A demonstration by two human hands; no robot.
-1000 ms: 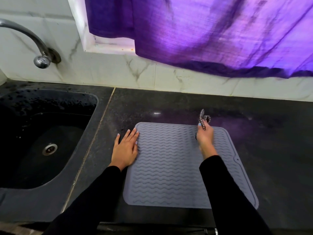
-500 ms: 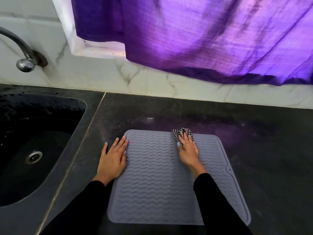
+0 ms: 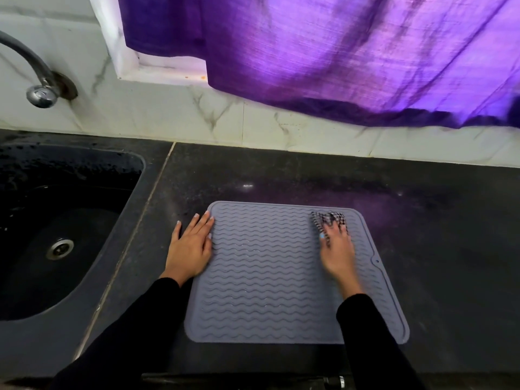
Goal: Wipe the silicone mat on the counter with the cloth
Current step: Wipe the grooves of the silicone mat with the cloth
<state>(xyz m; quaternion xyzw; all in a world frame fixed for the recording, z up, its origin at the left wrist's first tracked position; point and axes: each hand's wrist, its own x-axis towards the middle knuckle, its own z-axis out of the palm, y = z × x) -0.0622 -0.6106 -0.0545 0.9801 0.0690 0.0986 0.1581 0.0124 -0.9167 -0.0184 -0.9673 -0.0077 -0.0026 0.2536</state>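
A grey silicone mat with wavy ridges lies flat on the dark counter. My left hand lies flat with straight fingers on the counter, its fingertips touching the mat's left edge. My right hand presses a small black-and-white checked cloth onto the mat near its far right corner. The fingers lie spread over the cloth. The right hand is blurred by motion.
A dark sink with a metal drain lies left of the counter, under a metal tap on the marble wall. A purple curtain hangs above the back of the counter.
My right hand lowered the cloth onto the mat, then slid it rightward along the far edge. My left hand stayed at the mat's left edge.
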